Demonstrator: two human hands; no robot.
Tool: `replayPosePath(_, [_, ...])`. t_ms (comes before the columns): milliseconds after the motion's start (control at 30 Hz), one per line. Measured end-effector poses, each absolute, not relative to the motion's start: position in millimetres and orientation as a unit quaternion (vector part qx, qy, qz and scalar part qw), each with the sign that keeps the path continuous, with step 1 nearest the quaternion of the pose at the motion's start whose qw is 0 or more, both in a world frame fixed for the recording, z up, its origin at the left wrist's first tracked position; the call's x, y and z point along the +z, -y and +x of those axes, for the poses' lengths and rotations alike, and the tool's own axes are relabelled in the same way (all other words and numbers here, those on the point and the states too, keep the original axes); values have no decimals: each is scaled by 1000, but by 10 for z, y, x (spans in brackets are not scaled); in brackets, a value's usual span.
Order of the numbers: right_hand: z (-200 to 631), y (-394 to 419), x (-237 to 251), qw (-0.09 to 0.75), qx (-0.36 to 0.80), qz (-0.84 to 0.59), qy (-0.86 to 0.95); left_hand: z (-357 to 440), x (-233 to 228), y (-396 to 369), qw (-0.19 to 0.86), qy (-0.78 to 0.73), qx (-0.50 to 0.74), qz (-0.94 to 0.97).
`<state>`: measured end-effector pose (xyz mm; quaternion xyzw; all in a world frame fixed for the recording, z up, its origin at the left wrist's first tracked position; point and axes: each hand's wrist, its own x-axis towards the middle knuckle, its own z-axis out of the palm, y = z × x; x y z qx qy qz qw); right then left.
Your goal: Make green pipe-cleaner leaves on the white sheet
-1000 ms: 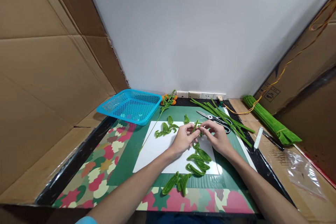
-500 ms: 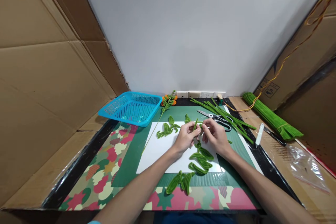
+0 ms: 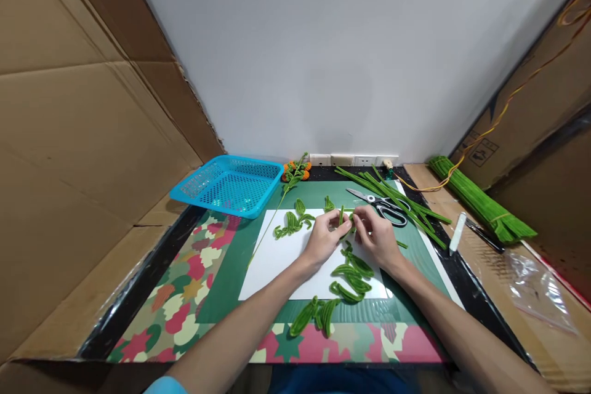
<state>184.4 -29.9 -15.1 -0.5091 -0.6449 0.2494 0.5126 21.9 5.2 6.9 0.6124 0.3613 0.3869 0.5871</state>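
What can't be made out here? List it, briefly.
All in the head view:
- How the green pipe cleaner is bent between the left hand and right hand: their fingers cover it.
- The scissors: green stems lie across them and the right hand is in front.
- The small orange flowers by the wall: too small for detail.
- The plastic bag: contents unclear through glare.

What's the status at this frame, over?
Left hand and right hand both pinching green pipe cleaner above white paper. Scissors beside, nothing blocking.
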Motion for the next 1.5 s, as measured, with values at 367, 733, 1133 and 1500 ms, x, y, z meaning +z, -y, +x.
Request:
replayPosePath(367, [2013,305,-4,476,104,-495,720,224,74,-40,593,-375,387,598])
replayPosePath(733, [1943,356,-36,493,172,-509,685,228,-2,-31,526,-355,383,671])
replayPosePath(1133, [1972,331,68,574,369,-496,537,260,66,-5,612,-362,328,622])
replayPosePath(1500, [2234,261,-35,455,153,-479,735,249,98,-24,642,-344,308,611])
